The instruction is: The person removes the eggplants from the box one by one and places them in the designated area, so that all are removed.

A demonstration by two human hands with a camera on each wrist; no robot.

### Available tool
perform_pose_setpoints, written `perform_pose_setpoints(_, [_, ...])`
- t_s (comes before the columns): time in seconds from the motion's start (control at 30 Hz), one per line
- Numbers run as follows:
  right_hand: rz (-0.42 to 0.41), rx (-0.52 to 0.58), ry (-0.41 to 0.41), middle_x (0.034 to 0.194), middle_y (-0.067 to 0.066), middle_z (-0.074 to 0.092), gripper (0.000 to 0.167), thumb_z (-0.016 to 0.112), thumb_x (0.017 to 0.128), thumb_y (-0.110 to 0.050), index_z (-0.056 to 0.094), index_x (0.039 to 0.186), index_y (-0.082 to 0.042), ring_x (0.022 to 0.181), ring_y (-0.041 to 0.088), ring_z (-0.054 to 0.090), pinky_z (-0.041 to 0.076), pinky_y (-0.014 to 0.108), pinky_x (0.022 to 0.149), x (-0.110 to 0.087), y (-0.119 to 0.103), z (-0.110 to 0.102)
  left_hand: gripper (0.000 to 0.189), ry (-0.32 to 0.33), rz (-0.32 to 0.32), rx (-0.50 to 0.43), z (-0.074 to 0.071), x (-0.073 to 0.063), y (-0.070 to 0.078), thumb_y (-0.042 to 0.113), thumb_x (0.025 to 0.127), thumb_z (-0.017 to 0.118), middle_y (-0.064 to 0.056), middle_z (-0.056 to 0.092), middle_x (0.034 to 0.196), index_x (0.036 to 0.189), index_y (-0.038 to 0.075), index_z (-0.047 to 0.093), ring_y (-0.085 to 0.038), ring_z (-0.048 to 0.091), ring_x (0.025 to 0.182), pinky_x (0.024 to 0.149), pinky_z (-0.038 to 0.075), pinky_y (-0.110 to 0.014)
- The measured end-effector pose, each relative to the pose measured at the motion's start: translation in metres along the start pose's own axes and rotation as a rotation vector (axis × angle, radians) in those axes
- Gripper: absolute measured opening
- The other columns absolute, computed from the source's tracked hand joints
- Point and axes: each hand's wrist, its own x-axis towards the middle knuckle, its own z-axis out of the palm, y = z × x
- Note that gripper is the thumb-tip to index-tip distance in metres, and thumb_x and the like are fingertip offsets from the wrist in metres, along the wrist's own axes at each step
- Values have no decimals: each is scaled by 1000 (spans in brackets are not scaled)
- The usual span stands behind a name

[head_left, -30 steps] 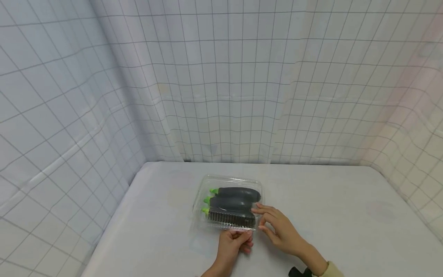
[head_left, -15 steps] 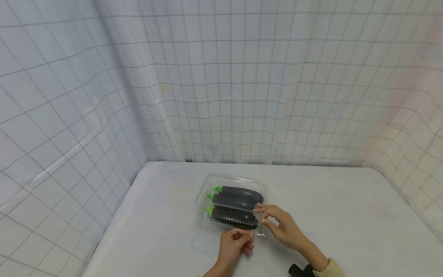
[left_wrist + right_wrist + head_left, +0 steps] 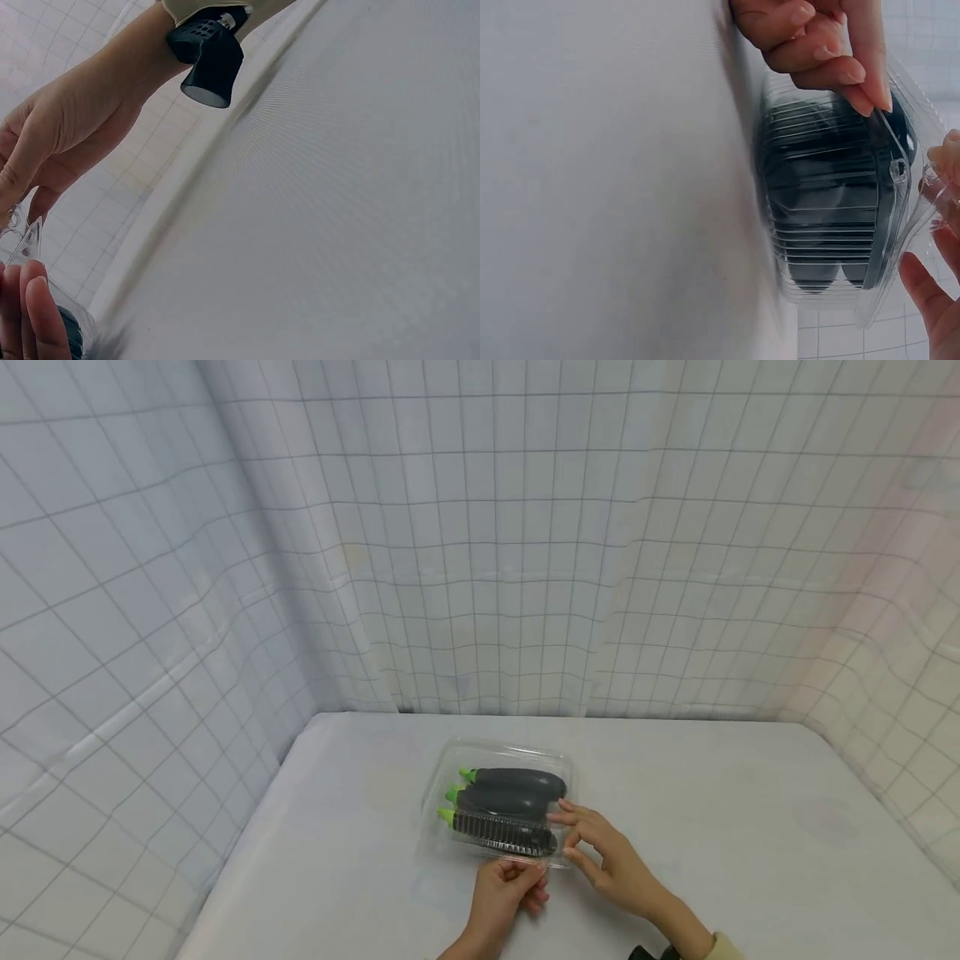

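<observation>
A clear plastic clamshell box lies on the white table, with three dark eggplants with green stems inside. At its front edge my left hand pinches the rim between thumb and fingers; the right wrist view shows this left hand on the base's rim. My right hand is at the front right corner, thumb and fingers on the clear lid. In the right wrist view a narrow gap shows between lid and ribbed base there. The left wrist view shows clear plastic at the right hand's fingertips.
A white table extends around the box, with white gridded curtains behind and at both sides. A black wrist camera is strapped near the right sleeve.
The box turned slightly, front right corner toward me, then swung partly back. Both hands stay at its front edge with little movement.
</observation>
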Motion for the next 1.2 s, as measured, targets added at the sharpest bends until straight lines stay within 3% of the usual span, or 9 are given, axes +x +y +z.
perform_pose_setpoints(0.27, [-39,-67,2,135,6,51,27,67,87,-2,51,90,-24,129,40,36,21,24,107,-5,2,5,19,-22,-27,4,-5,2,-1,11,87,69,-9,66,74,91,-7,65,-13,63,57,51,50,-25])
perform_pose_setpoints(0.5, [-32,-40,7,134,6,52,28,67,87,-1,51,90,-24,129,41,36,21,25,107,-3,0,3,26,-31,-45,21,-11,3,3,16,90,67,-7,65,74,93,-9,64,-14,64,60,55,52,-27])
perform_pose_setpoints(0.77, [-6,3,1,134,9,52,27,66,87,1,52,89,-23,131,40,34,21,23,106,-3,-1,1,30,-35,-42,64,-31,0,9,18,91,65,-7,65,75,95,-12,63,-15,65,63,58,53,-28])
perform_pose_setpoints(1.0, [-12,7,9,134,7,52,28,66,86,3,52,89,-22,130,40,34,22,24,106,-5,1,1,36,38,-55,88,-58,-7,22,27,91,66,-6,64,78,97,-9,63,-16,65,66,59,53,-29])
perform_pose_setpoints(1.2, [-19,25,14,134,7,52,30,66,85,7,53,88,-21,129,42,35,22,24,106,-6,4,1,36,134,-19,119,-79,-7,30,25,91,66,-6,63,76,95,-10,62,-15,63,64,59,52,-28])
